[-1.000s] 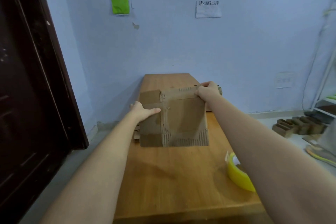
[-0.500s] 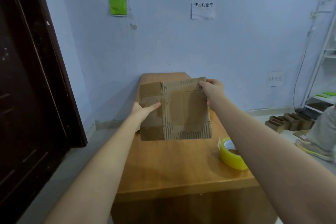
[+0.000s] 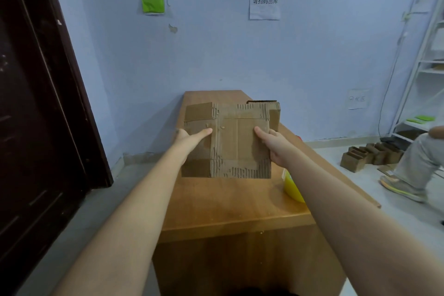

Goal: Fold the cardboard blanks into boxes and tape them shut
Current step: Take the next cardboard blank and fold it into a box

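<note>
A worn brown cardboard blank point(image 3: 236, 142) with torn, ribbed patches is held upright above the wooden table point(image 3: 228, 204). My left hand point(image 3: 189, 138) grips its left edge, thumb across the front face. My right hand point(image 3: 271, 145) grips its right edge, thumb on the front, the other fingers hidden behind. A side panel of the blank stands out at the top right. A yellow tape roll point(image 3: 292, 187) lies on the table, partly hidden by my right forearm.
A dark door point(image 3: 36, 115) stands at the left, close to the table. On the floor at the right sit several folded cardboard boxes point(image 3: 370, 155) and another person's leg and shoe point(image 3: 406, 182). A white shelf point(image 3: 425, 74) is at the far right.
My right hand has slid from the blank's top right corner down to the middle of its right edge. The blank's right side panel now stands out. The view has pulled back from the table.
</note>
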A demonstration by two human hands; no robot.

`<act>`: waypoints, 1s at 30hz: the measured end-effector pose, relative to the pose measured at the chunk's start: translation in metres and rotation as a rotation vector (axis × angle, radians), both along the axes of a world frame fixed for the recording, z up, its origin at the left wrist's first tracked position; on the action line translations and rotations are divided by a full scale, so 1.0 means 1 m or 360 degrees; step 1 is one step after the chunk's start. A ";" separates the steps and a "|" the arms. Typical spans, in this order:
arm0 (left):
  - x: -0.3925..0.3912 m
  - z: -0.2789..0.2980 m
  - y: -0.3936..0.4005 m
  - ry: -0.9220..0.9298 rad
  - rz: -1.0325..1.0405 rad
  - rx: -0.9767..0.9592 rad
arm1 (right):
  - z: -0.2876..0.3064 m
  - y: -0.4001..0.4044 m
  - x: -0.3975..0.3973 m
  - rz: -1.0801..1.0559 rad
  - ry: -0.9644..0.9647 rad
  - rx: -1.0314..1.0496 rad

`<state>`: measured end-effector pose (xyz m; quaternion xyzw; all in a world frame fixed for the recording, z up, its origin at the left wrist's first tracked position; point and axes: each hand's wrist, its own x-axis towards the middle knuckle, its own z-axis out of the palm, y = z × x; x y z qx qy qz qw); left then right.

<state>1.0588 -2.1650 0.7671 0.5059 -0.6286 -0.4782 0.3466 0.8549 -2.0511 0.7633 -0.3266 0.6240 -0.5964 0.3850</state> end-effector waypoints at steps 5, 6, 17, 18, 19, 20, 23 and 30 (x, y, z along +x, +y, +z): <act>0.006 -0.015 -0.010 -0.0114 -0.0161 -0.0064 | -0.004 0.004 0.013 -0.0007 0.0093 -0.0068; 0.008 -0.017 -0.012 -0.0120 -0.0180 -0.0083 | -0.006 0.004 0.015 0.0003 0.0109 -0.0080; 0.033 -0.015 0.010 0.0030 -0.0480 -0.0070 | -0.011 0.007 0.024 0.0251 0.0055 -0.0136; 0.038 -0.018 0.009 0.0064 -0.0520 -0.0039 | -0.012 0.009 0.022 0.0311 0.0082 -0.0132; 0.042 -0.021 0.011 0.0100 -0.0560 -0.0025 | -0.013 0.012 0.020 0.0371 0.0118 -0.0113; 0.046 -0.024 0.011 0.0132 -0.0602 -0.0009 | -0.015 0.015 0.019 0.0415 0.0161 -0.0079; 0.053 -0.029 0.010 0.0149 -0.0728 0.0012 | -0.018 0.022 0.016 0.0458 0.0231 0.0014; 0.052 -0.032 0.009 0.0066 -0.0845 0.0008 | -0.023 0.023 0.012 0.0435 0.0293 0.0051</act>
